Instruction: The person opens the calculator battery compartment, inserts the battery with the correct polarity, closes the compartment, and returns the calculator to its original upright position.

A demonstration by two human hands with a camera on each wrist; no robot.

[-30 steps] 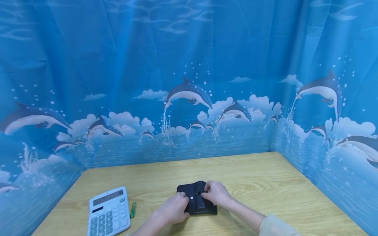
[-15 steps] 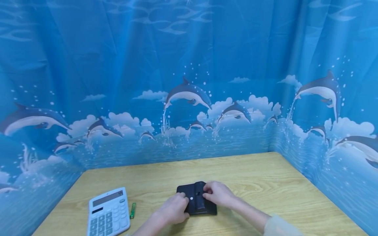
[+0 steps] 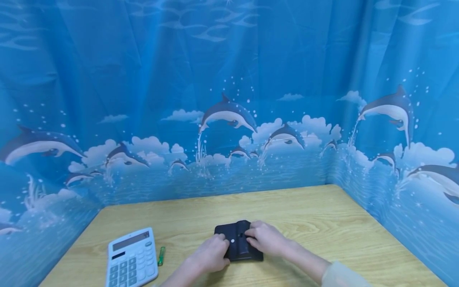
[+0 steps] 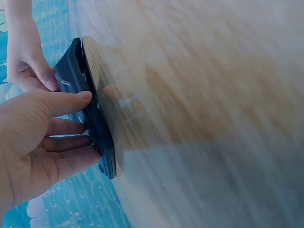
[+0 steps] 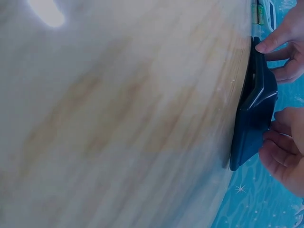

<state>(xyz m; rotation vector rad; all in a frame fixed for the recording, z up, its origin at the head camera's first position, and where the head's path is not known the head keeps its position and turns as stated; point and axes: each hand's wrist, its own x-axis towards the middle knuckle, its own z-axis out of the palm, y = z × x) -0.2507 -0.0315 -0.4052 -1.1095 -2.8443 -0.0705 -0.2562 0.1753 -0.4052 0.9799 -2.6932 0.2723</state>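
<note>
A flat black device [image 3: 234,229] lies on the table with a raised ridge across its middle, a small dark notch and a white round spot. My left hand [image 3: 214,252] holds its left side, the thumb at the near edge and the fingers over the top. In the left wrist view the left thumb [image 4: 84,95] presses on the device's edge. My right hand [image 3: 267,238] is over the right part, its loosely bent fingertips touching the surface beside the notch. From the right wrist view, the right fingers [image 5: 280,147] meet the device's sloping face.
A white calculator [image 3: 132,257] with grey keys lies on the wooden table [image 3: 186,215] at the left. Beside it is a small green battery [image 3: 161,256]. A blue curtain [image 3: 229,59] printed with dolphins stands behind the table and at both sides.
My right hand has shifted slightly right, and its fingers have loosened and spread a little near the notch. The left hand and the black device stay in place.
</note>
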